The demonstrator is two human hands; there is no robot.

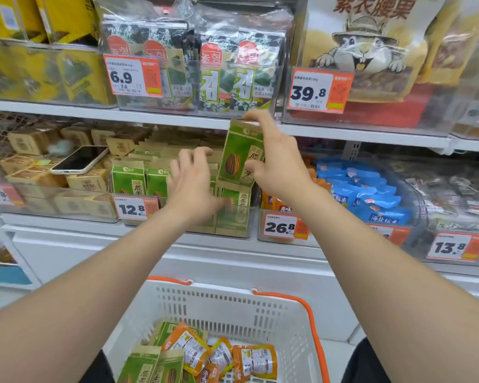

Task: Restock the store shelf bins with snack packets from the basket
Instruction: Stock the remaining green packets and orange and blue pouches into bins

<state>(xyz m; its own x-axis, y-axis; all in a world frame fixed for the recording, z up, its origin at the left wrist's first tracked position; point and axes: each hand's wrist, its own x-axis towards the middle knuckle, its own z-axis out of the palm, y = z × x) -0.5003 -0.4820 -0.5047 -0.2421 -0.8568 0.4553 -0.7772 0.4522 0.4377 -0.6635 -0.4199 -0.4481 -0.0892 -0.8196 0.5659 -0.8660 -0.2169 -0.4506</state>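
Restocking looks partly done: the clear bin behind the 12.8 tag already holds rows of green seed packets, the left hand hovers over them with fingers spread and empty, and just right of it 1 more green packet stands upright above the bin's right end, pinched top and bottom by the right hand. Near the person, the basket holds green packets at its left and orange packets at its right, so I judge several placements remain.
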